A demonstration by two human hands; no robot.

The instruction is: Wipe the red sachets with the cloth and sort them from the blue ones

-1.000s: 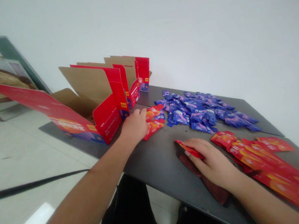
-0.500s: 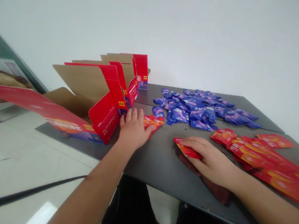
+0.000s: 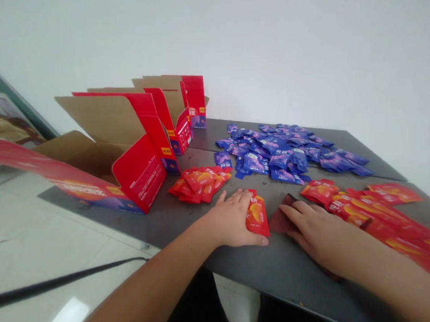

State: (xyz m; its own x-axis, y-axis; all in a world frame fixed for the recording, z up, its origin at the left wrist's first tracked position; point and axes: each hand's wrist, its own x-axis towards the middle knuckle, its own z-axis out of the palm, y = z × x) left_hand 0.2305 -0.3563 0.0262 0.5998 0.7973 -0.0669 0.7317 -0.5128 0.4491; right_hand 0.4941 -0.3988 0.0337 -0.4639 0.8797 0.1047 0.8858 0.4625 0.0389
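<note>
While the nearest red carton [image 3: 139,172] stands open at the left, its floor is hidden, so I cannot tell whether anything lies inside. More open-flapped cartons [image 3: 194,99] are lined up behind it. Just beside the front one, a small heap of orange-red sachets [image 3: 200,183] sits on the grey table [image 3: 274,196], seemingly the part already set apart. Next, the left hand [image 3: 236,220] grips a single orange-red sachet [image 3: 256,214], thumb along its near edge. Beyond, blue-purple sachets [image 3: 280,157] lie loosely spread, touched by neither hand. The right hand [image 3: 317,232] curls over a dark red-brown piece [image 3: 281,221] (too blurred to name); whether it pinches that, I cannot tell. At far right, a larger overlapping bank of orange-red sachets [image 3: 387,224] suggests much is left.
</note>
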